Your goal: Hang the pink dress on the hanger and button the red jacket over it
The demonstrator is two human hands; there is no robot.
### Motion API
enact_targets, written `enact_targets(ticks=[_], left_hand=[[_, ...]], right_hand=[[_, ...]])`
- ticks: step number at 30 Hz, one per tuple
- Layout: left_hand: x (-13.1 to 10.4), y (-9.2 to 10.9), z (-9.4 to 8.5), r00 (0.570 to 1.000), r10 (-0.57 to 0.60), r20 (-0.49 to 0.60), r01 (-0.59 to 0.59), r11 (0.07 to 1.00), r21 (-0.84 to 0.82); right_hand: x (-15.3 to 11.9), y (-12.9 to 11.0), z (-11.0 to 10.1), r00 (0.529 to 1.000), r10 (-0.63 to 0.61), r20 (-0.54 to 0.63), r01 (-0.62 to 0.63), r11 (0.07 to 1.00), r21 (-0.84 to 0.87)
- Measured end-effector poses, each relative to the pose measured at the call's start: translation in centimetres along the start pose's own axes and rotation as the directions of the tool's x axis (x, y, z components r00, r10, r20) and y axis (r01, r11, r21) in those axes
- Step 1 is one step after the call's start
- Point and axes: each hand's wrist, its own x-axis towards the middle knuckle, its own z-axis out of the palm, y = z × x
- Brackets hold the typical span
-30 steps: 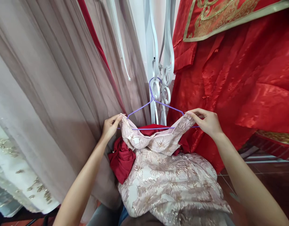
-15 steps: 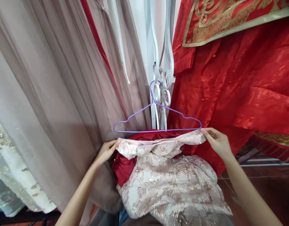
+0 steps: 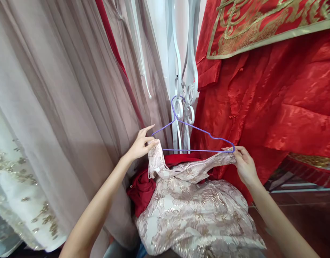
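A purple wire hanger (image 3: pixel 197 127) hangs by its hook on white scrolled metalwork. Below it lies a pale pink and gold brocade garment (image 3: pixel 197 211). My left hand (image 3: pixel 140 144) pinches the garment's left shoulder between thumb and fingers, raised over the hanger's left end, which it hides; one finger stretches upward. At the hanger's right end, my right hand (image 3: pixel 244 163) grips the garment's right shoulder, thumb and fingers closed around the cloth. Dark red cloth (image 3: pixel 142 191) shows behind and left of the brocade.
Sheer greyish-pink fabric (image 3: pixel 65 89) hangs along the left, with a white, gold-decorated one (image 3: pixel 25 200) at its edge. Bright red garments (image 3: pixel 261 89) with gold embroidery fill the right. White metalwork (image 3: pixel 192 68) stands in the middle. Dark tiled floor (image 3: pixel 301 218) shows lower right.
My left hand has moved up and to the right, lifting the garment's left shoulder to the hanger. My right hand has moved slightly right, and the hanger's right end now meets its fingertips.
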Motion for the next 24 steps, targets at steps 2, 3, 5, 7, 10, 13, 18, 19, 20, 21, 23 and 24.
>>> enact_targets(ticks=[2, 3, 5, 7, 10, 13, 18, 19, 20, 21, 23, 24], left_hand=[[1.1, -0.5, 1.8, 0.997, 0.016, 0.072, -0.013, 0.999, -0.045], [1.3, -0.6, 2.5, 0.994, 0.015, 0.105, -0.008, 0.998, -0.066], [1.4, -0.7, 3.3, 0.991, -0.009, 0.136, 0.019, 0.997, -0.078], [1.2, -0.7, 3.4, 0.993, -0.046, 0.108, 0.049, 0.998, -0.030], [0.7, -1.0, 2.7, 0.995, -0.091, 0.050, 0.087, 0.993, 0.083], [0.5, -1.3, 2.1, 0.994, -0.111, 0.004, 0.108, 0.977, 0.181], [0.3, -1.5, 1.8, 0.993, -0.108, -0.038, 0.115, 0.962, 0.249], [0.2, -1.4, 1.8, 0.994, -0.106, -0.039, 0.112, 0.962, 0.251], [0.2, -1.4, 1.7, 0.994, -0.104, -0.041, 0.111, 0.961, 0.252], [0.2, -1.4, 1.7, 0.994, -0.103, -0.041, 0.110, 0.961, 0.254], [0.1, -1.4, 1.6, 0.994, -0.105, -0.038, 0.111, 0.961, 0.254], [0.1, -1.4, 1.5, 0.994, -0.105, -0.034, 0.110, 0.961, 0.252]], right_hand=[[-0.2, -0.1, -0.2, 1.000, -0.014, 0.008, 0.015, 1.000, -0.028], [-0.2, -0.2, -0.4, 1.000, -0.028, -0.002, 0.028, 0.999, -0.045], [-0.1, -0.3, -0.5, 0.998, -0.058, -0.033, 0.055, 0.996, -0.077], [0.1, -0.6, -0.5, 0.994, -0.083, -0.069, 0.075, 0.992, -0.104], [0.5, -1.1, -0.3, 0.986, -0.122, -0.116, 0.102, 0.981, -0.166], [0.6, -1.4, -0.1, 0.977, -0.153, -0.146, 0.121, 0.971, -0.205], [0.1, -0.8, -0.4, 0.951, -0.182, -0.250, 0.138, 0.974, -0.181], [0.2, -0.6, -0.5, 0.950, -0.183, -0.253, 0.139, 0.973, -0.185], [0.2, -0.5, -0.6, 0.951, -0.183, -0.250, 0.137, 0.972, -0.191], [0.2, -0.4, -0.6, 0.953, -0.180, -0.242, 0.134, 0.971, -0.196], [0.3, -0.4, -0.5, 0.955, -0.173, -0.243, 0.127, 0.973, -0.193], [0.3, -0.4, -0.5, 0.954, -0.168, -0.248, 0.125, 0.975, -0.181]])
